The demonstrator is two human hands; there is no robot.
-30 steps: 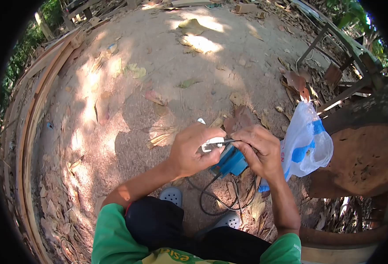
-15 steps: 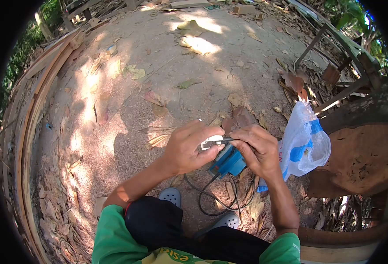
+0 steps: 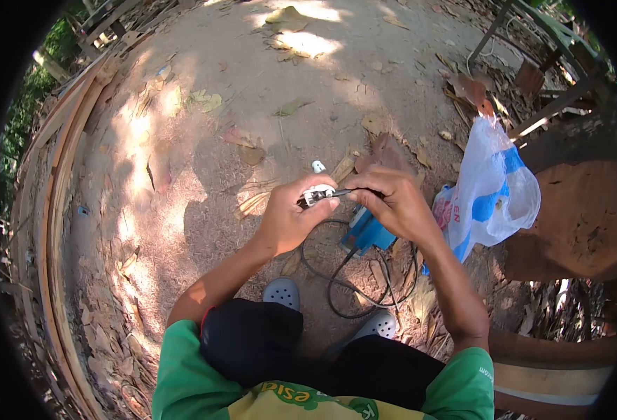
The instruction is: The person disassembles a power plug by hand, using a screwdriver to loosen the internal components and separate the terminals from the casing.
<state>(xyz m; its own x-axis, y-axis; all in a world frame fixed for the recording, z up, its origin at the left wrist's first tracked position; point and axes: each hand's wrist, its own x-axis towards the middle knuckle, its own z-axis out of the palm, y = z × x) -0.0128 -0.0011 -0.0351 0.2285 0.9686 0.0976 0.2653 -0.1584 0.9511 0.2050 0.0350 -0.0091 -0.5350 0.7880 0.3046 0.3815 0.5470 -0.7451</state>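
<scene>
My left hand [image 3: 289,218] is closed around a small white electrical plug [image 3: 318,195] with dark parts showing inside it. A small white piece [image 3: 318,166] sticks up just beyond the fingers; how it joins the plug is hidden. My right hand [image 3: 394,203] pinches the black cord [image 3: 344,192] close to where it meets the plug. Below the right hand, a blue power tool [image 3: 371,234] lies on the ground, partly covered by the fingers and wrist. From it a black cable [image 3: 333,294] loops loosely near my shoes.
A white and blue plastic bag [image 3: 494,185] stands right of the tool, beside a large wooden slab [image 3: 567,227]. Long timber pieces [image 3: 60,182] run along the left. Dry leaves and sawdust cover the ground; grey clogs [image 3: 281,293] are on my feet.
Both hands with the plug have shifted slightly up in view, and the left hand has turned so more of the plug's inside shows. The view has tilted downward a little.
</scene>
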